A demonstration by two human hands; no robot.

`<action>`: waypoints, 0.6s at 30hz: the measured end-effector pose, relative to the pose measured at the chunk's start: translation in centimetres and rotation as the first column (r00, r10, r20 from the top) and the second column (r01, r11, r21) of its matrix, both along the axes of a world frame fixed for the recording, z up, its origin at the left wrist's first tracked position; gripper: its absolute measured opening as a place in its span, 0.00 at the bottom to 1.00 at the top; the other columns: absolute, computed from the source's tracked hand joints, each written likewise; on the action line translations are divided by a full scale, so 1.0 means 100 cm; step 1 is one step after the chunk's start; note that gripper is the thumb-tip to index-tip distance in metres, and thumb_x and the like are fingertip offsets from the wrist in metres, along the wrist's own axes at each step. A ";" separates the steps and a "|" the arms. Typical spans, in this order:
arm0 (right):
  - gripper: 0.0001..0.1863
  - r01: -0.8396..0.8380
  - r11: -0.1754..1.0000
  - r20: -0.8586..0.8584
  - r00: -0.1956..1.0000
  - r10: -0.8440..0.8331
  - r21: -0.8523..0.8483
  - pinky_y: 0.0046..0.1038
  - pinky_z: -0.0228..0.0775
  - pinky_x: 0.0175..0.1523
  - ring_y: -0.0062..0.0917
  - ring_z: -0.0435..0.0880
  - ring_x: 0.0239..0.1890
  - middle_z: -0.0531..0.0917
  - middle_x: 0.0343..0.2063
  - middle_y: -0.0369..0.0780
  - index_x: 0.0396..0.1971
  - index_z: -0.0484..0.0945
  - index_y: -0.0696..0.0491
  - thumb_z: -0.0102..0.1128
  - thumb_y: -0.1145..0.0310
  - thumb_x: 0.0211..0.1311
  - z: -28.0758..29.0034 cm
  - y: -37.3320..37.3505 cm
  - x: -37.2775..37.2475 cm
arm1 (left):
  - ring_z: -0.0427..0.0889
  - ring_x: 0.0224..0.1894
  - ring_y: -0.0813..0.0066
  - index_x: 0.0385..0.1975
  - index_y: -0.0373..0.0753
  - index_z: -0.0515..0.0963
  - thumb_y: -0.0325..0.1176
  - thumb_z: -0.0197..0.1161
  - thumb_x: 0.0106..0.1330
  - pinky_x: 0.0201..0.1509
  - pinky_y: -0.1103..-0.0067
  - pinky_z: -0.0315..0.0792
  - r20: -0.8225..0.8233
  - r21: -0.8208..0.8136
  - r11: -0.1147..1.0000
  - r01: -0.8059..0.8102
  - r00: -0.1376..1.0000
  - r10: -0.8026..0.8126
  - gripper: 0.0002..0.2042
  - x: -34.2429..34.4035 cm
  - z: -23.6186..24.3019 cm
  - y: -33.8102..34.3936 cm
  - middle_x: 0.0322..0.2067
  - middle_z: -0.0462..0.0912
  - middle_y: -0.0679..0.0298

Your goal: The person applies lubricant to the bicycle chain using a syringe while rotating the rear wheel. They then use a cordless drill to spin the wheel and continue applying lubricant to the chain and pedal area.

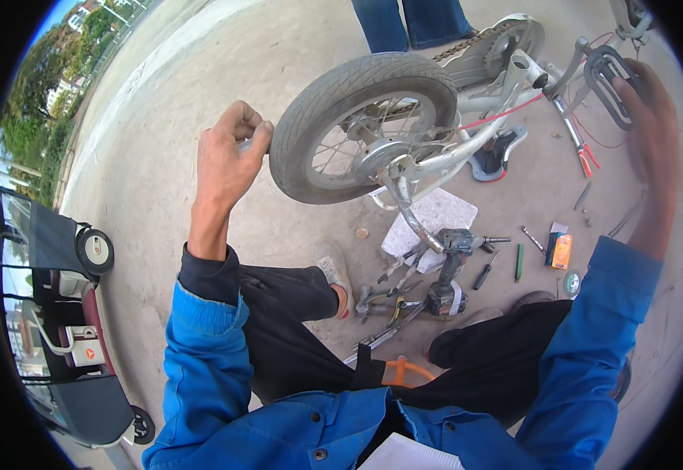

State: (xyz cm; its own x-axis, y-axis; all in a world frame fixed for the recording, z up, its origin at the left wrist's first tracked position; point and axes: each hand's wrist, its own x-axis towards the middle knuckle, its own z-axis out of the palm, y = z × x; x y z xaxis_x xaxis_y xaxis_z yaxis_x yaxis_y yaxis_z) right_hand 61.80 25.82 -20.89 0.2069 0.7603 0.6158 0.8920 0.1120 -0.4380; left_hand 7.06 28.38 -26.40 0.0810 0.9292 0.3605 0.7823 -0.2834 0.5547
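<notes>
Left hand [232,150]: fingers curled, thumb right by the worn grey rubber tyre [289,145]; can't tell if they pinch anything. Right hand [651,106] grips the black oblong pedal [609,82]. White metal bicycle frame [445,162] is on the concrete ground [145,172], well in from its planted left edge. Spoked wheel [373,160] looks mounted, steel chain [470,43] apparently on. Remaining work unclear; dark cordless power tool [457,241] lies out, so likely unfinished.

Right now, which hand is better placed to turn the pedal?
Right, I'd say. The right hand is at the pedal, thumb overlapping it in view. The left hand is at the tyre's left edge, with the wheel between it and the pedal.
</notes>
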 end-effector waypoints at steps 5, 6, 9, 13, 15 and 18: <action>0.25 0.066 0.998 -0.007 0.998 -0.066 0.019 0.27 0.75 0.59 0.24 0.85 0.49 0.89 0.49 0.42 0.63 0.82 0.58 0.66 0.58 0.73 -0.007 0.006 0.012 | 0.83 0.31 0.78 0.38 0.37 0.79 0.31 0.73 0.70 0.35 0.78 0.76 0.254 -0.196 0.973 0.120 0.965 -0.067 0.08 -0.007 0.005 0.006 0.27 0.88 0.63; 0.26 0.075 0.997 -0.002 0.997 -0.075 0.032 0.27 0.76 0.60 0.24 0.86 0.50 0.89 0.50 0.42 0.63 0.82 0.58 0.66 0.57 0.73 -0.009 0.007 0.014 | 0.83 0.31 0.79 0.38 0.37 0.80 0.31 0.74 0.69 0.34 0.79 0.75 0.285 -0.258 0.959 0.117 0.958 -0.040 0.08 -0.010 0.009 0.005 0.27 0.88 0.64; 0.27 0.079 0.995 -0.075 0.995 -0.073 0.069 0.27 0.75 0.63 0.25 0.87 0.53 0.90 0.51 0.42 0.65 0.82 0.56 0.67 0.56 0.73 -0.013 0.011 0.019 | 0.82 0.31 0.80 0.40 0.37 0.82 0.31 0.76 0.68 0.32 0.83 0.73 0.358 -0.370 0.920 0.128 0.934 0.014 0.10 -0.017 0.016 0.004 0.29 0.88 0.65; 0.28 0.112 0.993 -0.067 0.992 -0.109 0.046 0.31 0.73 0.68 0.31 0.86 0.60 0.88 0.58 0.44 0.69 0.80 0.52 0.65 0.53 0.76 -0.017 0.016 0.022 | 0.84 0.32 0.79 0.42 0.36 0.85 0.34 0.80 0.65 0.31 0.83 0.74 0.417 -0.333 0.930 0.155 0.909 -0.002 0.13 -0.019 0.013 0.000 0.31 0.89 0.63; 0.30 0.166 0.986 -0.081 0.983 -0.165 0.009 0.33 0.68 0.73 0.34 0.84 0.66 0.86 0.63 0.47 0.72 0.78 0.53 0.62 0.53 0.78 -0.019 0.017 0.022 | 0.85 0.33 0.77 0.42 0.35 0.86 0.34 0.81 0.65 0.31 0.81 0.76 0.443 -0.324 0.935 0.142 0.896 0.018 0.14 -0.018 0.010 -0.003 0.31 0.89 0.62; 0.27 0.222 0.974 -0.064 0.973 -0.220 0.038 0.32 0.69 0.73 0.34 0.84 0.66 0.86 0.63 0.45 0.72 0.79 0.49 0.60 0.54 0.79 -0.022 0.020 0.022 | 0.87 0.34 0.75 0.42 0.34 0.86 0.34 0.81 0.65 0.33 0.79 0.79 0.494 -0.315 0.941 0.123 0.868 0.052 0.13 -0.016 0.006 -0.004 0.32 0.89 0.61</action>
State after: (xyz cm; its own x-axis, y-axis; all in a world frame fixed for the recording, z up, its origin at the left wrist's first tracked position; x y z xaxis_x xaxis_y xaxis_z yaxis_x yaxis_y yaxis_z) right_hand 64.01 27.80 -23.09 0.4039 0.6635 0.6298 0.8694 -0.0641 -0.4899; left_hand 5.41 27.94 -25.81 0.0112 0.9992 0.0394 0.3776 -0.0408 0.9251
